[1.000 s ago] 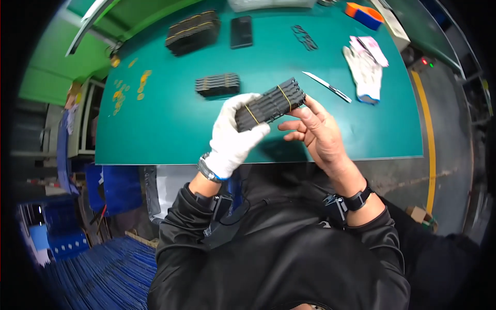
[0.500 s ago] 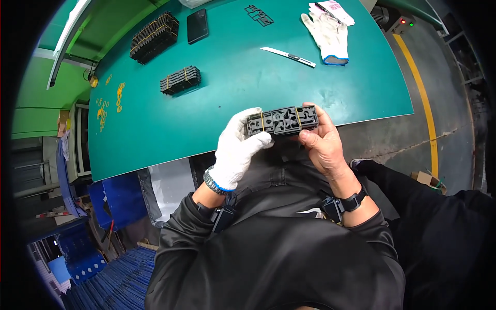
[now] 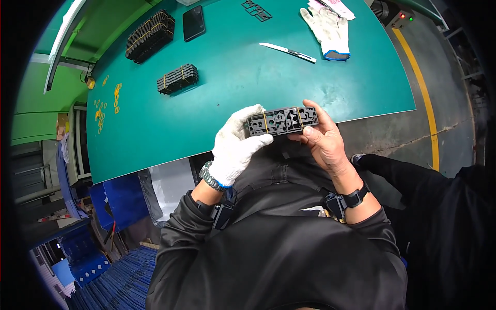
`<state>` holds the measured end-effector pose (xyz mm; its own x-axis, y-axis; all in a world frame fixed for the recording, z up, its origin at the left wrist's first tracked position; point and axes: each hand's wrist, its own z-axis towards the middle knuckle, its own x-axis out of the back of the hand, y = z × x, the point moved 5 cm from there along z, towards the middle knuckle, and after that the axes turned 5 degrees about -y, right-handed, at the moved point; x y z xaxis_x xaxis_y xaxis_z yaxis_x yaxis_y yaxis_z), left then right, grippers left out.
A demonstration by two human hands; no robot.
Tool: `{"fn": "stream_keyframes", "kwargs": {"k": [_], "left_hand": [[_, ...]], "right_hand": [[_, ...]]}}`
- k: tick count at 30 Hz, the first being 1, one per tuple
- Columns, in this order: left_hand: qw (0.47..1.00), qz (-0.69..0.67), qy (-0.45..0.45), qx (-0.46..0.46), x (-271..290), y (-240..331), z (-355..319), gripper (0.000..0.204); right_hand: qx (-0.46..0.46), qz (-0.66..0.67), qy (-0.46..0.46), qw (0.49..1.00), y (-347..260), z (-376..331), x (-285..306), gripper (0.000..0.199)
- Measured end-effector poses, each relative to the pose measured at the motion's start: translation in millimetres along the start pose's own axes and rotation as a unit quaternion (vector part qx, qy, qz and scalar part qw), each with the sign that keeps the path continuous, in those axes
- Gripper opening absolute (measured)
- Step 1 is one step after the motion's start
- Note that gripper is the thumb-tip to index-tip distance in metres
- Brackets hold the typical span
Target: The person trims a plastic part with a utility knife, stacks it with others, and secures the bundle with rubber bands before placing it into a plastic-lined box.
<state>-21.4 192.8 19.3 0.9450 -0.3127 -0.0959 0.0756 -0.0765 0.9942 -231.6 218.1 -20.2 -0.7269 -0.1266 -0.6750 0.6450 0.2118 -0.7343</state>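
Between my hands, above the table's near edge, is a bundle of black plastic parts (image 3: 283, 122) bound by two yellow rubber bands. In a white knit glove, my left hand (image 3: 235, 139) grips its left end, thumb along the near side. My bare right hand (image 3: 325, 143) holds the right end, thumb in front and fingers behind. Beyond them on the green table (image 3: 227, 129) lies a smaller banded stack of black parts (image 3: 177, 79). A larger banded stack (image 3: 150, 36) sits farther back at the left.
Loose yellow rubber bands (image 3: 100, 112) lie at the table's left. Toward the back are a black phone (image 3: 194, 24), a black plastic frame piece (image 3: 257, 11), a utility knife (image 3: 288, 52) and a white glove (image 3: 330, 34). Another person's dark-clothed leg (image 3: 398, 175) is at the right.
The bundle stays in both hands. My right thumb has shifted slightly upward along its near edge; the view has shifted a little.
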Motion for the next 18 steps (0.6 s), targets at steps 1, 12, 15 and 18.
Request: {"fn": "stream_keyframes", "kwargs": {"k": [1, 12, 15, 18], "left_hand": [[1.000, 0.008, 0.000, 0.003, 1.0, -0.5, 0.8, 0.067], [1.000, 0.026, -0.004, 0.003, 6.0, -6.4, 4.1, 0.067], [1.000, 0.022, -0.004, -0.004, 4.9, -5.1, 3.6, 0.067], [0.999, 0.038, -0.004, -0.010, 4.2, -1.2, 4.3, 0.067]], "right_hand": [[-0.004, 0.000, 0.001, 1.000, 0.7, 0.8, 0.7, 0.070], [-0.020, -0.014, 0.011, 1.000, 3.4, 4.0, 2.3, 0.073], [-0.017, -0.008, 0.010, 1.000, 3.2, 4.0, 1.9, 0.073], [-0.020, -0.013, 0.011, 1.000, 3.1, 4.0, 2.2, 0.074]]}}
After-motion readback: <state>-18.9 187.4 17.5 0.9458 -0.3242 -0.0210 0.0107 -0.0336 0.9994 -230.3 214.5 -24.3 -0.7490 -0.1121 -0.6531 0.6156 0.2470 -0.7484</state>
